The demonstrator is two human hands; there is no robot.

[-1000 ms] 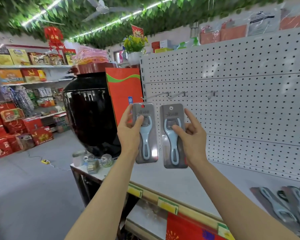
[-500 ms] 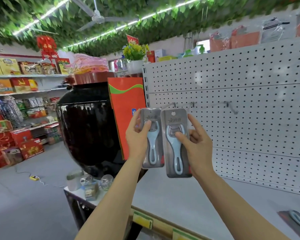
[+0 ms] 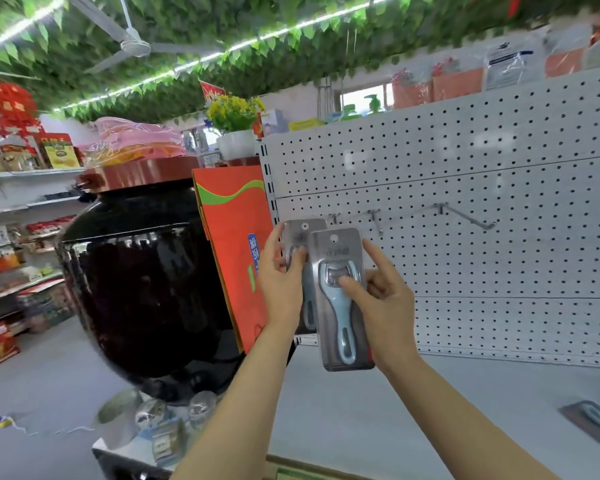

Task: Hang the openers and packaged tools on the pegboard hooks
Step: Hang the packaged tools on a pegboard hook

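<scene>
a white pegboard (image 3: pixel 465 237) fills the right half of the view, standing behind a pale worktop (image 3: pixel 413 410). to its left sits a big glossy black jar (image 3: pixel 142 289) with a reddish lid, and an orange carton (image 3: pixel 236 251) leans between jar and board. three metal hooks stick out of the board in a row: a long hook (image 3: pixel 468 216) on the right, a middle hook (image 3: pixel 376 220), and a short hook (image 3: pixel 335 217) just above the packs. the right hand (image 3: pixel 383 303) has its grip clamped on the front opener pack (image 3: pixel 342 299), thumb on the blue opener, fingers behind the card; this pack is upright, near the board and below the hooks, its hang hole free. the left hand (image 3: pixel 283 285) pinches the rear opener pack (image 3: pixel 300 268), which is partly covered by the front one and reaches up close to the short hook; whether its hole touches the hook cannot be told. another grey pack (image 3: pixel 593 420) lies flat at the worktop's right edge.
</scene>
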